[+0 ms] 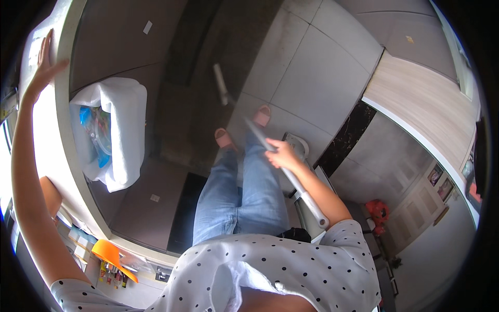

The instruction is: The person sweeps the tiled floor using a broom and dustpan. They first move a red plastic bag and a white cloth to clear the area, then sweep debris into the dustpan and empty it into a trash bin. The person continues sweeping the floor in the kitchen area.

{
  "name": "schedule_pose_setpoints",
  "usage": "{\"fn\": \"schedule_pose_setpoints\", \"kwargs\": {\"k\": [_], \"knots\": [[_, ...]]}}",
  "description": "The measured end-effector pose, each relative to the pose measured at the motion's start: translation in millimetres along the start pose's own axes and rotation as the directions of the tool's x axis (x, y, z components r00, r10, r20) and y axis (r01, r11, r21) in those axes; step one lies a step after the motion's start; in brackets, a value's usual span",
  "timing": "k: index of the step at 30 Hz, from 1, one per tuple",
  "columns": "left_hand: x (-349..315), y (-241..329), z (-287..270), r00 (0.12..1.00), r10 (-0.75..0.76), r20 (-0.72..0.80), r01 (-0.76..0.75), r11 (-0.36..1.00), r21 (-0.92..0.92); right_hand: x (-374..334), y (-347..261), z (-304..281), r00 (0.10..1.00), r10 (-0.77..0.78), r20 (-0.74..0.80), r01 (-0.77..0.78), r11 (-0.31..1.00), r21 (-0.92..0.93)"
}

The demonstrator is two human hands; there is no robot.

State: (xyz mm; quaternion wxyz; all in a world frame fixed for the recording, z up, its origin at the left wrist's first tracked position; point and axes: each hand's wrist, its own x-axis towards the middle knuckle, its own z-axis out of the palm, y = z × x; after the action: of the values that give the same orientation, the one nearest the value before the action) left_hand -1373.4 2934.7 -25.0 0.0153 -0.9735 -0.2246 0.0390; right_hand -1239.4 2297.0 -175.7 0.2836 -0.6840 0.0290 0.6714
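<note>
My right hand [282, 154] is closed round the grey handle of a long-handled mop [306, 200]. The handle's rounded end, with a hanging hole, lies beside my right forearm. Its far part is blurred and slants away toward the dark floor area, where a narrow pale head [221, 85] shows. My left arm reaches far out to the left, and my left hand [44, 70] rests with fingers apart on the pale counter edge [61, 78]. Close to that counter hangs a white-lined bin [127, 135] with blue and clear plastic inside.
Pink slippers [262, 115] are on my feet on the grey tiled floor [312, 67]. Brown cabinet fronts [125, 41] line the left. An orange scoop-like utensil [106, 252] is at lower left. A wood-patterned surface [416, 99] and a red bag [378, 210] are on the right.
</note>
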Motion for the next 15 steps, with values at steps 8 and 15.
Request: {"fn": "schedule_pose_setpoints", "kwargs": {"k": [8, 15], "knots": [[4.4, -23.6, 8.9, 1.000, 0.028, 0.002, -0.028, 0.996, -0.089, 46.6, 25.5, -67.0, 0.982, 0.024, -0.186, -0.055, 0.985, -0.163], [-1.7, -47.5, 21.6, 0.994, 0.091, -0.056, -0.095, 0.992, -0.086, -2.7, 1.4, -26.3, 1.000, 0.023, -0.013, -0.024, 0.994, -0.102]]}}
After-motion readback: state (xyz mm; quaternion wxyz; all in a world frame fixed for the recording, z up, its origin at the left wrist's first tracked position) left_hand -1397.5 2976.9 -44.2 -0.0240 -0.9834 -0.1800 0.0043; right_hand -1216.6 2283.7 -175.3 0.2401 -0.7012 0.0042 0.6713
